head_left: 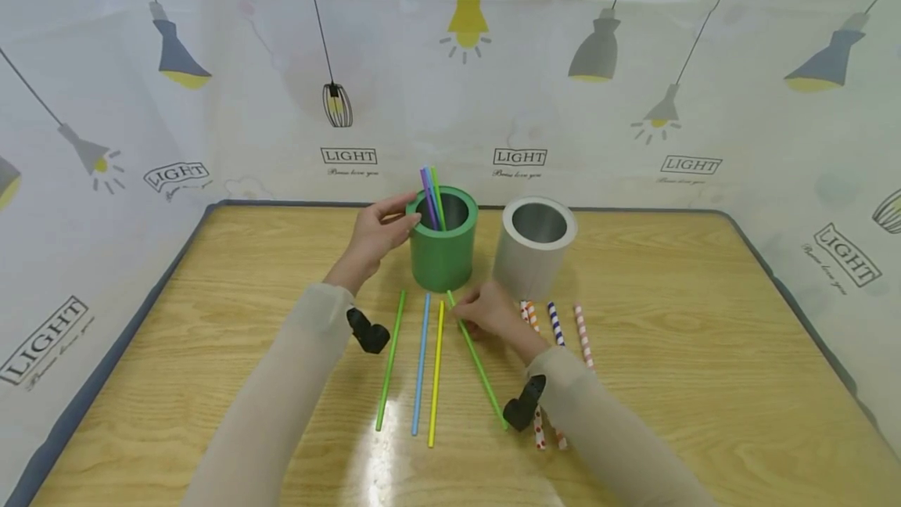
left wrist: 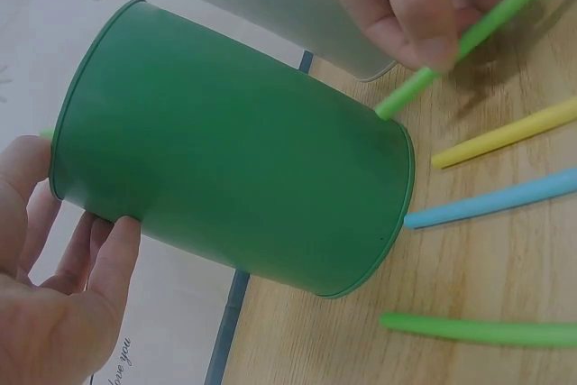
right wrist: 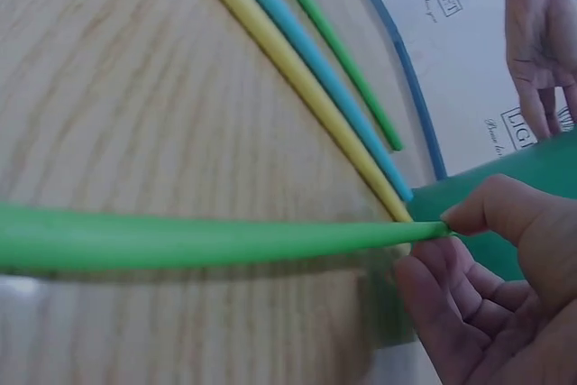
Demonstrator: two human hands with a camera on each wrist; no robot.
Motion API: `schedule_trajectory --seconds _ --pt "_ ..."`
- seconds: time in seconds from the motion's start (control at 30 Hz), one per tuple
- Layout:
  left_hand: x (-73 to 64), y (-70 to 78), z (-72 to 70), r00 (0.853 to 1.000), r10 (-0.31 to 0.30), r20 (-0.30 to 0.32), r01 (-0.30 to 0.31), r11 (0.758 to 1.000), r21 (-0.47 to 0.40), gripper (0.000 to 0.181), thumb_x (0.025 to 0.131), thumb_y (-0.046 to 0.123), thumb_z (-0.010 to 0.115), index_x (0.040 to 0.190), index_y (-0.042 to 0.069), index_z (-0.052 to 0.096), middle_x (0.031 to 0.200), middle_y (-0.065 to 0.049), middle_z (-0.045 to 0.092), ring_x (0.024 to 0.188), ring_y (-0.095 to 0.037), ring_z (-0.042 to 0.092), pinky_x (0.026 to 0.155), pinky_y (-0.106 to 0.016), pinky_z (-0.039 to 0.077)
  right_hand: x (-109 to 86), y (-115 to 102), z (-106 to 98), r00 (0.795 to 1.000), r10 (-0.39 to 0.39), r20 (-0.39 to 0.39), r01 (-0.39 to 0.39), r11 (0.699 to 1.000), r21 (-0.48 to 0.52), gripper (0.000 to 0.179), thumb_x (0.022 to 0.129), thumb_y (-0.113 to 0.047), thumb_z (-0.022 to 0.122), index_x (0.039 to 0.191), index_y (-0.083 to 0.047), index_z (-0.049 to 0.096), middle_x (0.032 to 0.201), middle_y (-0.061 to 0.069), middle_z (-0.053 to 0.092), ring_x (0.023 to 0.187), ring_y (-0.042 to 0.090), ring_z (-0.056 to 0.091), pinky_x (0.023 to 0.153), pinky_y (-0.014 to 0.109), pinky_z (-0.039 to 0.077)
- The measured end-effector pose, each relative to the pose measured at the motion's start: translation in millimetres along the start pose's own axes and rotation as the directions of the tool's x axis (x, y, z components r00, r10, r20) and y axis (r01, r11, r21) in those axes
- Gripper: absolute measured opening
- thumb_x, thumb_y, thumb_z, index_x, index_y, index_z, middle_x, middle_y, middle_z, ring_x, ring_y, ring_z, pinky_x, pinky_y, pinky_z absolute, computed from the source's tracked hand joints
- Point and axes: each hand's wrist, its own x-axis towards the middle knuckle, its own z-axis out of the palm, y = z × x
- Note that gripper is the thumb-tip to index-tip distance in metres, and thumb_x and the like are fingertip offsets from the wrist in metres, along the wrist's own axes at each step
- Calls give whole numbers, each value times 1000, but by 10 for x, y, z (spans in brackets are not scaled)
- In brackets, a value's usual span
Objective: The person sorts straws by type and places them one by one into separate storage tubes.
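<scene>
My left hand (head_left: pixel 380 235) holds the green canister (head_left: pixel 442 260) by its upper left side, thumb at the front and fingers at the rim. Several straws (head_left: pixel 427 198), purple, blue and green, lean inside it. Between thumb and fingers my right hand (head_left: pixel 489 311) pinches a green straw (head_left: pixel 482 366) near its far end, just in front of the canister. In the left wrist view, that straw's tip overlaps the canister's base edge. Another green straw (head_left: pixel 390 360), a blue straw (head_left: pixel 421 366) and a yellow straw (head_left: pixel 436 374) lie on the wooden table to the left.
A white canister (head_left: pixel 533 257) stands right of the green one, with no straws showing inside. Patterned straws (head_left: pixel 583 337), striped and dotted, lie partly hidden under my right forearm. Behind the table (head_left: pixel 704 296) rises a lamp-printed backdrop (head_left: pixel 422 61).
</scene>
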Motion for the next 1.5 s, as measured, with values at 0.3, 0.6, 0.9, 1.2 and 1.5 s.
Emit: schedule_trajectory --seconds 0.3,0.6,0.9,1.2,1.5 --pt "-17 -14 -25 1000 0 3 0 1000 -3 44 87 14 64 130 13 53 125 -11 50 114 -23 50 89 -32 48 -45 -179 -156 996 -86 -4 86 996 11 9 73 0 61 80 3 66 64 12 63 58 27 62 55 35 55" --pt "-42 -10 -30 1000 -5 -1 5 1000 4 44 88 14 63 130 12 53 124 -10 50 113 -22 51 88 -31 48 -47 -347 -330 985 -172 -2 172 983 70 11 75 0 57 82 4 64 64 9 63 56 23 62 56 34 56" --pt "-53 -6 -33 1000 8 13 -8 1000 3 44 88 14 63 131 12 52 125 -11 49 114 -22 50 88 -32 48 -52 -605 -575 938 -343 -56 346 936 65 13 78 -1 56 85 6 66 66 9 64 58 27 62 56 33 55" --pt "-27 -3 -28 1000 4 20 -4 1000 5 44 88 16 63 131 13 52 126 -11 48 116 -23 49 90 -31 47 14 -913 -809 902 -423 -85 428 901 62 10 81 1 57 87 6 64 68 11 63 57 21 61 59 32 56" --pt "-5 4 -17 1000 4 21 -4 1000 2 45 87 16 64 130 13 53 126 -10 49 115 -22 49 89 -32 48 84 -1314 -1031 862 -491 -129 492 870 -28 9 84 -3 57 89 2 63 70 10 63 59 20 61 60 30 56"
